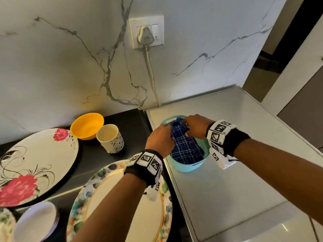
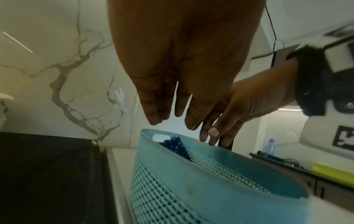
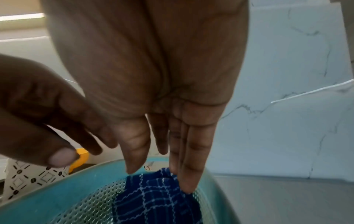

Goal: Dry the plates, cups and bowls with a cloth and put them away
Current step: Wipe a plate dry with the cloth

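- Marble-backed kitchen counter, centre frame: both hands reach into perforated turquoise plastic basket for blue checked cloth.
- Right hand, fingers straight, touches cloth; left hand relaxed, holding nothing.
- Best gather one corner firmly before lifting.

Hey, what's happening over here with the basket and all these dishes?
A person is reaching both hands into a turquoise basket on the steel counter, where a blue checked cloth lies. The right hand has its fingertips on the cloth; the left hand hovers over the rim, holding nothing. Beside it wait a floral plate, a yellow bowl and a patterned cup, all untouched.
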The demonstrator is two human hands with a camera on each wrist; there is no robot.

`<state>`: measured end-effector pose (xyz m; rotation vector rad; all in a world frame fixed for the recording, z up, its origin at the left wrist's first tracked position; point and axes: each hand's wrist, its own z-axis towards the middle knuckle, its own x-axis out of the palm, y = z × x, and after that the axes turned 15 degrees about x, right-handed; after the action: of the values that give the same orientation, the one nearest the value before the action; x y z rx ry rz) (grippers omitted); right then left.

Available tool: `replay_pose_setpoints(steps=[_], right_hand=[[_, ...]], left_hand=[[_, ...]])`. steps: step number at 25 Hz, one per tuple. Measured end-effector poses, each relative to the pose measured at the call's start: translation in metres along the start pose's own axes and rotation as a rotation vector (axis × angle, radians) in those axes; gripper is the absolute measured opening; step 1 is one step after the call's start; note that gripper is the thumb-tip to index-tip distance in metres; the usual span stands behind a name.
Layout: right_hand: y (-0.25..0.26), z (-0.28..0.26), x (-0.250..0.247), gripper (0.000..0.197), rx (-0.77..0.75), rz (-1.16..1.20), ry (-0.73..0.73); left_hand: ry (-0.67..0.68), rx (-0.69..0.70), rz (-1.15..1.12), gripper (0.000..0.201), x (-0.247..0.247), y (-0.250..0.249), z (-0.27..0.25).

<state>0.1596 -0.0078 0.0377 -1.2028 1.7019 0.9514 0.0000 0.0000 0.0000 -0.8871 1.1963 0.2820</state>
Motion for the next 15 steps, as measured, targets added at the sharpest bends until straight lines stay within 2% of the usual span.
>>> replay_pose_setpoints(steps=[2, 5, 7, 11, 15], right_hand=[[0.001, 0.010, 0.004, 0.035, -0.036, 0.047, 0.030], [0.007, 0.018, 0.016, 0.021, -0.121, 0.013, 0.155], [0.009, 0.021, 0.020, 0.025, -0.147, -0.066, 0.207], [-0.004, 0.020, 0.033, 0.036, -0.171, -0.204, 0.263], [-0.018, 0.018, 0.046, 0.030, -0.229, -0.276, 0.304]], left_hand=[[0.041, -0.041, 0.027, 0.029, 0.008, 0.005, 0.018], [0.196, -0.078, 0.113, 0.046, 0.018, 0.007, 0.041], [0.246, -0.105, 0.160, 0.053, 0.025, 0.007, 0.054], [0.236, -0.131, 0.253, 0.050, 0.042, 0.003, 0.064], [0.177, -0.170, 0.281, 0.054, 0.051, 0.007, 0.065]])
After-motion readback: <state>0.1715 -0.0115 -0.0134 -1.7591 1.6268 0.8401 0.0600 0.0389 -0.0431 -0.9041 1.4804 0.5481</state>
